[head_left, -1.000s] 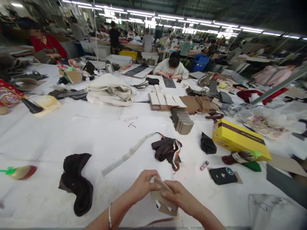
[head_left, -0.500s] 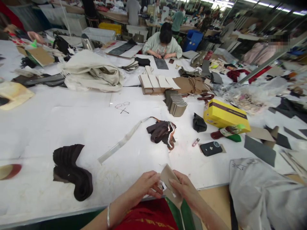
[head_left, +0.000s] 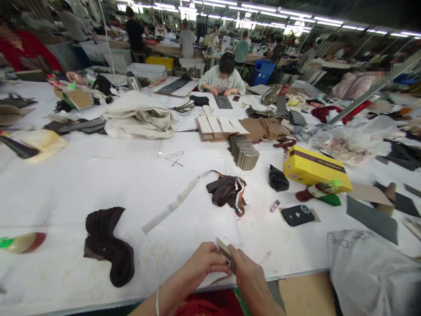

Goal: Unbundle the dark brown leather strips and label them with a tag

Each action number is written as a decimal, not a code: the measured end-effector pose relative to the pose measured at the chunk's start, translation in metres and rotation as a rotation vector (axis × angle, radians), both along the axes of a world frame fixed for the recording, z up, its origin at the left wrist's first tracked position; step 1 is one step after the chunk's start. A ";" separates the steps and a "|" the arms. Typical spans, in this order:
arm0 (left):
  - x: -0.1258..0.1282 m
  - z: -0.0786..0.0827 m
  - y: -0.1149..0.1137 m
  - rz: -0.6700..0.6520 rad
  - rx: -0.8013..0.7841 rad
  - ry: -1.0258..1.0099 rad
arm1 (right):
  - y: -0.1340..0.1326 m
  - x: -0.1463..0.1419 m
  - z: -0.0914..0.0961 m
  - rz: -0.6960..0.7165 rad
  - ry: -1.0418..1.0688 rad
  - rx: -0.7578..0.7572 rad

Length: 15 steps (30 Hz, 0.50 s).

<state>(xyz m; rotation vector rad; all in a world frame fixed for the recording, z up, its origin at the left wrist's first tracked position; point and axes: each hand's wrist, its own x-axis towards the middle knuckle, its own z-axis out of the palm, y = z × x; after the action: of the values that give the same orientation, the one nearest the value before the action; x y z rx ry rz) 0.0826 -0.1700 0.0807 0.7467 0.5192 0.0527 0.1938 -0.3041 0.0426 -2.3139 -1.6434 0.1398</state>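
The grey-brown piece (head_left: pixel 226 253) is up in the hands at the near side of the surface (head_left: pixel 82 184), right of centre. It could slip if the right-hand pinch slackened, since it is seen nearly edge-on and gives the fingers little to hold; being so close to the near edge, it might then drop off the surface rather than onto it. Uneven pressure from the two sides could also bend it or push its layers, if it has several, out of line. The thin brown strip (head_left: pixel 219 279) lying just below the hands might get caught up with it.

Both forearms reach in from the near side and converge. The right hand (head_left: pixel 247 273) has its back turned up and is closed on the piece, thumb and fingers pinching its right side. The left hand (head_left: pixel 204 263), with a bracelet (head_left: pixel 157 300) at its wrist, curls in from the left with its fingers bent at the piece; whether they grip it or merely touch it is hard to tell, as the contact is partly hidden.
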 end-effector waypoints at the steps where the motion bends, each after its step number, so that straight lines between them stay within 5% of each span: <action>1: -0.003 0.003 0.002 -0.003 -0.032 -0.059 | 0.000 0.000 -0.004 0.033 -0.070 0.029; 6: -0.023 -0.009 0.010 0.147 -0.002 -0.003 | 0.011 -0.016 -0.009 0.149 -0.072 0.050; 11: -0.061 -0.025 0.028 0.305 0.066 0.076 | 0.050 -0.043 0.018 0.145 0.560 -0.048; 15: -0.095 -0.029 0.043 0.329 0.132 0.049 | 0.088 -0.063 0.037 0.096 1.034 -0.280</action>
<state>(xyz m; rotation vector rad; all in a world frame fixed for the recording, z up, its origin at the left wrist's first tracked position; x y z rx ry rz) -0.0128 -0.1266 0.0521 0.7869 0.6867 0.3789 0.1304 -0.2161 0.0796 -1.7550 -1.1892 1.3835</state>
